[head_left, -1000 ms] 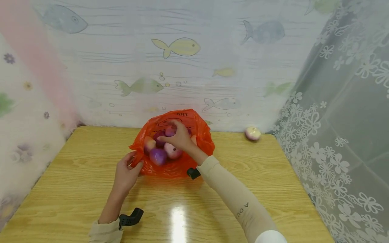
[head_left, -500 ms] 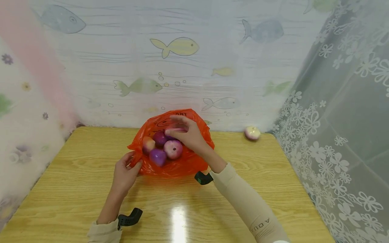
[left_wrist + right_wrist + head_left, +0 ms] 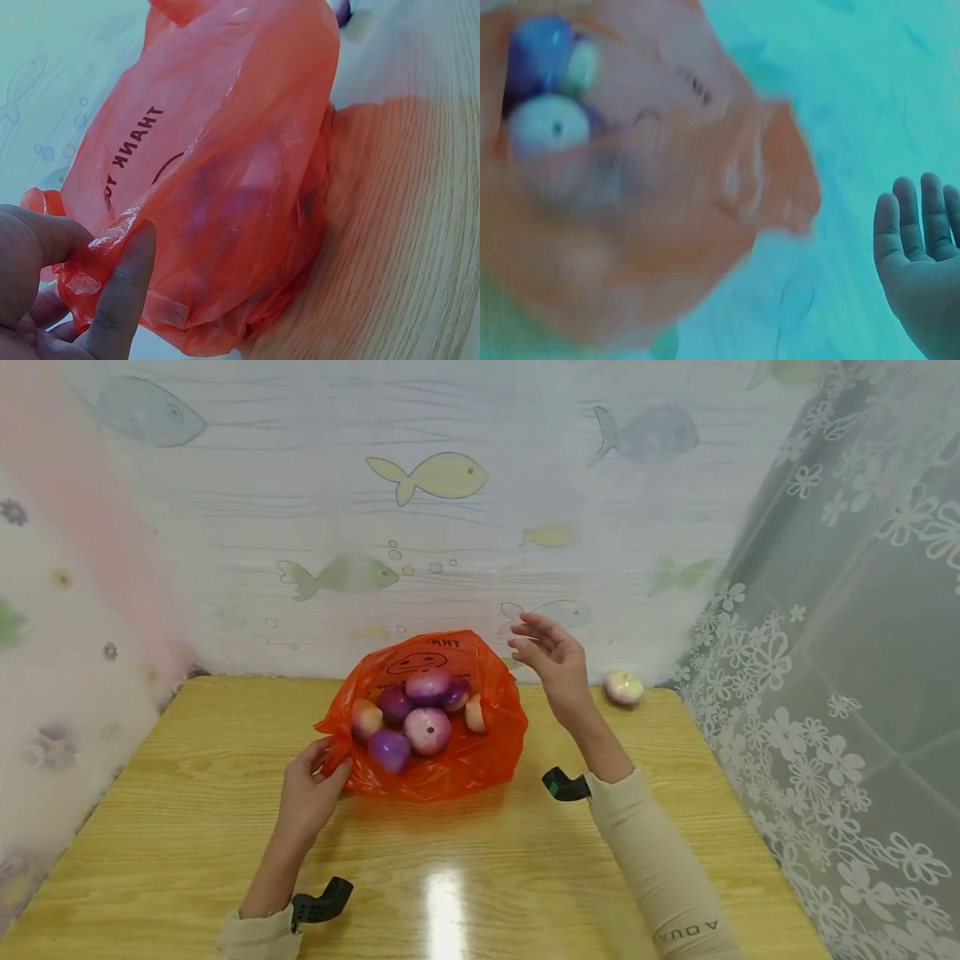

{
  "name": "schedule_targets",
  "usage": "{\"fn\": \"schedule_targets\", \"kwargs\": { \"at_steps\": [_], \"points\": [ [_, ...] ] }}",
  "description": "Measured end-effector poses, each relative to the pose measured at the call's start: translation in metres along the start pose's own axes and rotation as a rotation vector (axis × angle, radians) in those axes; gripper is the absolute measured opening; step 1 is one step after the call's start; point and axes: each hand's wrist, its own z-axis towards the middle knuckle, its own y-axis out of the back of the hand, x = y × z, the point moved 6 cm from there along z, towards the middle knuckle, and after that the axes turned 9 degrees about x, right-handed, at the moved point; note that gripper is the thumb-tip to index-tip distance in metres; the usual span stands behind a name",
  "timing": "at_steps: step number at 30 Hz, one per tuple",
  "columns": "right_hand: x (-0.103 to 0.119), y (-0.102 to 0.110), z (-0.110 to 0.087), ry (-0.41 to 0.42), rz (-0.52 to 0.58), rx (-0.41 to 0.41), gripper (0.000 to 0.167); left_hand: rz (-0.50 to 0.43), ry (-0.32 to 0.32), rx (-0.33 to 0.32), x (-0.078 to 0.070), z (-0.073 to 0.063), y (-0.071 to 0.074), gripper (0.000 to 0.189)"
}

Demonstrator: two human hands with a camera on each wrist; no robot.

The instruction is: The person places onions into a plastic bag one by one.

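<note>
An orange-red plastic bag [image 3: 495, 735] lies on the table with its mouth spread open. Inside it sit several purple and whitish onions [image 3: 389, 749], one whitish onion [image 3: 427, 731] showing a dark spot. My left hand [image 3: 309, 789] pinches the bag's left rim between thumb and fingers; the left wrist view shows the gathered film between the left fingers [image 3: 124, 289]. My right hand [image 3: 551, 664] is raised to the right of the bag, apart from it, with relaxed fingers and nothing held. In the right wrist view the right fingers [image 3: 911, 217] are extended.
A single pale-topped, purple-bottomed onion [image 3: 624, 689] rests at the table's back right, beyond my right hand. The wooden table [image 3: 225, 760] meets a fish-patterned curtain [image 3: 330, 510] at the back. A flowered grey curtain [image 3: 840, 752] hangs along the right.
My right hand has let go of an onion in the bag and come out, up and to the right. The left hand keeps its grip on the rim.
</note>
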Motion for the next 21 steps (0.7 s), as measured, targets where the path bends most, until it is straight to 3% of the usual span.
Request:
{"fn": "schedule_targets", "kwargs": {
  "at_steps": [8,15,21],
  "points": [
    [-0.047,0.096,-0.018,-0.05,-0.025,-0.293,0.025,0.011,0.001,-0.002,-0.001,-0.001,0.0,0.054],
    [-0.084,0.168,-0.047,-0.239,-0.067,-0.453,0.029,0.027,-0.012,-0.003,-0.001,-0.001,0.0,0.052],
    [-0.092,0.207,-0.068,-0.377,-0.081,-0.566,0.041,0.024,-0.01,-0.009,0.0,-0.002,0.001,0.052]
  ]
}}
